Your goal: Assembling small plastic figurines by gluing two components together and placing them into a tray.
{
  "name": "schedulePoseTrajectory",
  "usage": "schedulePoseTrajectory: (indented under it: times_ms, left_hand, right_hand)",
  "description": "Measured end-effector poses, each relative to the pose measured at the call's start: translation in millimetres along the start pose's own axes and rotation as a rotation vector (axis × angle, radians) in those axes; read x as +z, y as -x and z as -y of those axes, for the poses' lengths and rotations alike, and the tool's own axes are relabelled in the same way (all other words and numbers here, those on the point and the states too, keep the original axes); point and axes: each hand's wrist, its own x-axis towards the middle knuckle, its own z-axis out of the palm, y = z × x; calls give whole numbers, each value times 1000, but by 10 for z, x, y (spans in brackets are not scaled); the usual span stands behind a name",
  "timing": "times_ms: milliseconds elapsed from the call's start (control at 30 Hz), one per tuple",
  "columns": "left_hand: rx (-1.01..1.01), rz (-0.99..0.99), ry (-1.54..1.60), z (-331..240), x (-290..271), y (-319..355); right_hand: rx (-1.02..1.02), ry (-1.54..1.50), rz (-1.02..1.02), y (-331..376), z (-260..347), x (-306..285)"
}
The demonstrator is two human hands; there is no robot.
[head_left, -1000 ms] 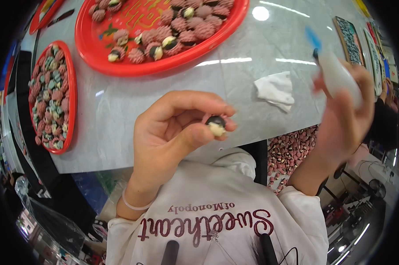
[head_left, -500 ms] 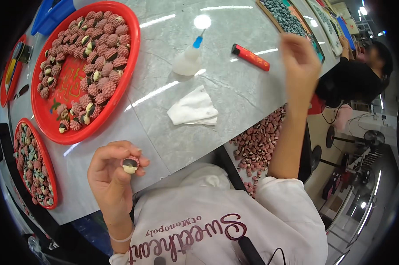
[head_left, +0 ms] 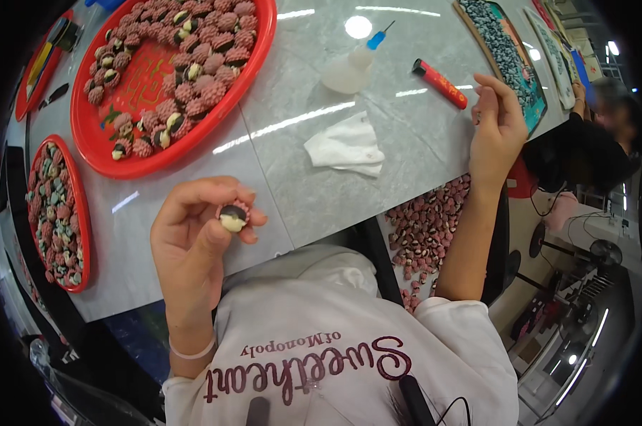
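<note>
My left hand (head_left: 193,234) is closed, with thumb and fingertips around a small pink knobbly piece (head_left: 233,216). The piece has a dark band and a smooth cream end turned up. Over the table's right edge, my right hand (head_left: 500,135) is raised with loosely bent fingers apart, and no object shows in it. Nearest to it are a red cylindrical stick with a dark end (head_left: 440,84) and a tray of small grey-blue bits (head_left: 502,50). A white cloth (head_left: 346,145) and a squeeze bottle with a blue needle tip (head_left: 349,71) lie between my hands.
At the left, a large red tray (head_left: 115,170) holds many similar pink pieces. A smaller red tray (head_left: 85,234) holds pink and greenish ones. More pink pieces (head_left: 427,234) lie below the table edge at my right. Another person (head_left: 583,156) sits at the far right.
The view has shifted, so the table things appear farther right. My right hand has lowered slightly and its fingers have loosened. The left hand still holds the pink piece, its cream end now turned more upward.
</note>
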Motion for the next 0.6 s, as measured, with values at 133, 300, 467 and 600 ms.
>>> schedulePoseTrajectory:
  times_ms: [133,300,467,600]
  left_hand:
    - [-21,13,12,-14,-20,26]
    - [-12,11,49,-7,-43,48]
    - [-24,22,97,-7,-69,61]
    - [10,18,77,-4,-87,81]
  right_hand:
    - [312,-588,184,106,221,89]
    - [674,-1162,453,195,476,114]
    - [770,-1140,478,395,703,205]
    - [324,-622,352,631,667,231]
